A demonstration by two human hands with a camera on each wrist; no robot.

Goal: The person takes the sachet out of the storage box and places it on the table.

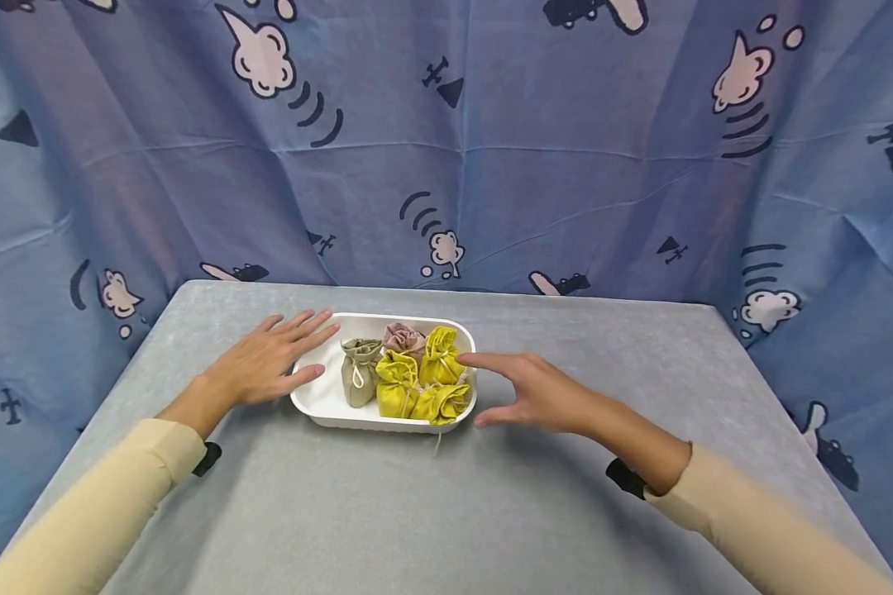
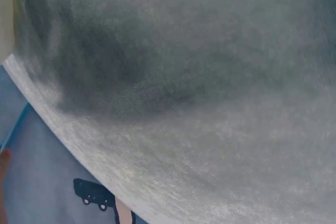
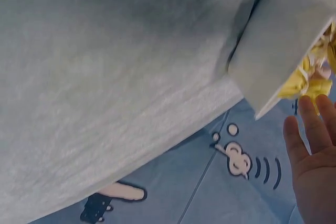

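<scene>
A white plastic tray (image 1: 335,416) holds several small drawstring pouches. Inside it are a grey-green pouch (image 1: 359,380), a dusty pink pouch (image 1: 403,339) and three yellow pouches (image 1: 397,387) grouped toward the right. My left hand (image 1: 268,364) is at the tray's left end, fingers stretched out over the rim; whether it touches the rim cannot be told. At the right end my right hand (image 1: 536,388) has its index finger extended beside a yellow pouch (image 1: 441,357), its thumb apart and lower. In the right wrist view, fingers of the right hand (image 3: 317,166) appear straight beside the tray (image 3: 286,35).
A grey cloth-covered table (image 1: 387,512) lies under the tray. Behind it hangs a blue patterned curtain (image 1: 565,207). A thin pale cord (image 1: 437,445) dangles over the tray's front rim. Dark bands (image 1: 207,459) are on both wrists.
</scene>
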